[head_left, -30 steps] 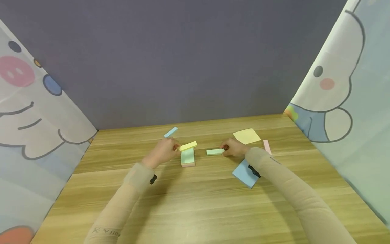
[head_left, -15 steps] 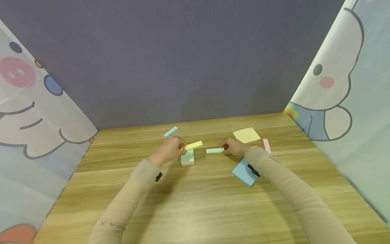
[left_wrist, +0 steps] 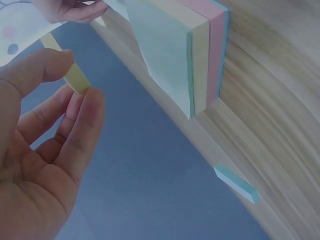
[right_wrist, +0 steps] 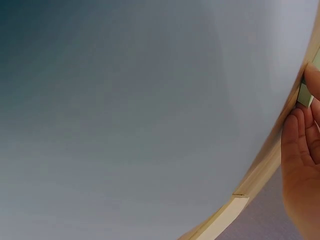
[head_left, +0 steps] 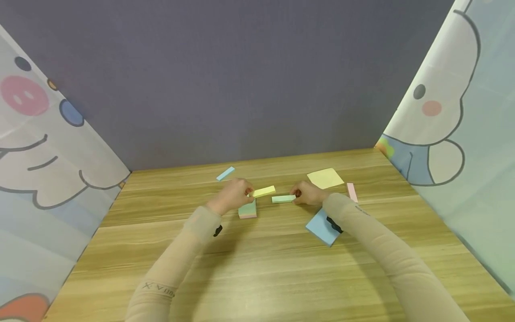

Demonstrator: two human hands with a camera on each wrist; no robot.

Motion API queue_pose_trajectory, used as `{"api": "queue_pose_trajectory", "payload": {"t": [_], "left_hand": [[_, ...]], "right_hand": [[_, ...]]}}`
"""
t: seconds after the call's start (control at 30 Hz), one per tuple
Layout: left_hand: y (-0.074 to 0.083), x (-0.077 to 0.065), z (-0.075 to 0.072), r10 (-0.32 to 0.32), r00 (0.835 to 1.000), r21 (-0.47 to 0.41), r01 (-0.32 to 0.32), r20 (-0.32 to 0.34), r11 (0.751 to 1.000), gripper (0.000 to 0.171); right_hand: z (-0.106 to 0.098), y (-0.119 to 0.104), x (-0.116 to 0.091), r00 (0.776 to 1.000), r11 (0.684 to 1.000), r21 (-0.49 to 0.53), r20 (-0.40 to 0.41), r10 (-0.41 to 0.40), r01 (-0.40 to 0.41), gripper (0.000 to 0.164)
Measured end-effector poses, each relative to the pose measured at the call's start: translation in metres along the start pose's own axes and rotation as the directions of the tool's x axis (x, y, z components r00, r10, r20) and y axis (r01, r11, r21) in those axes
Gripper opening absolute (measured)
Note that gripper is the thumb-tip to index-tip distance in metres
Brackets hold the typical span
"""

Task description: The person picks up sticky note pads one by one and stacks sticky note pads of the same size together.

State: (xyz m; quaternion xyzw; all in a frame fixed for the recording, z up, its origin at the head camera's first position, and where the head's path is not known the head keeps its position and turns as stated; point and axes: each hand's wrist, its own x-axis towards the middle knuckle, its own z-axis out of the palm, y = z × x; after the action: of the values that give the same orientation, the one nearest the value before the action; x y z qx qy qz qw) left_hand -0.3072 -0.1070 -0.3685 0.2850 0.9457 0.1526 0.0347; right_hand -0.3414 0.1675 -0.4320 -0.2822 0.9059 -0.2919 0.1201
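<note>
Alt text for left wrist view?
Left hand pinches a yellow strip pad. Upper right, a layered green, cream, pink and blue note block sits on a wooden table; lower right, a small blue strip pad. Right hand at top edge, cropped.

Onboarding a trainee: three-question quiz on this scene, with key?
1. What does the left hand pinch?
2. True or false: the right hand holds the pink strip.
3. Put the stack's colours in order, top layer to bottom: pink, green, blue, cream.

Key
1. The yellow strip.
2. False; it holds the green strip.
3. Green, cream, pink, blue.
</note>
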Motion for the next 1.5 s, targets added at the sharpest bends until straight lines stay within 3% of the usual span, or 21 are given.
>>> {"api": "queue_pose_trajectory", "payload": {"t": [0.1,0.23,1.3,1.5], "left_hand": [[0.002,0.002,0.002,0.005,1.0,-0.003,-0.005,0.0,1.0,0.026],[0.004,0.002,0.004,0.001,1.0,-0.01,-0.001,0.002,1.0,0.025],[0.016,0.025,0.013,0.055,0.998,0.0,-0.055,0.041,0.999,0.03],[0.02,0.032,0.012,0.075,0.996,0.009,-0.075,0.052,0.997,0.023]], "right_hand": [[0.001,-0.002,0.0,0.998,0.998,-0.005,0.001,0.056,-0.056,0.025],[0.001,-0.005,-0.001,0.997,0.997,-0.026,-0.008,0.074,-0.074,0.025],[0.001,-0.006,0.0,0.996,0.996,-0.007,0.008,0.091,-0.091,0.026],[0.003,-0.004,0.0,0.997,0.996,-0.026,0.005,0.081,-0.081,0.026]]}}
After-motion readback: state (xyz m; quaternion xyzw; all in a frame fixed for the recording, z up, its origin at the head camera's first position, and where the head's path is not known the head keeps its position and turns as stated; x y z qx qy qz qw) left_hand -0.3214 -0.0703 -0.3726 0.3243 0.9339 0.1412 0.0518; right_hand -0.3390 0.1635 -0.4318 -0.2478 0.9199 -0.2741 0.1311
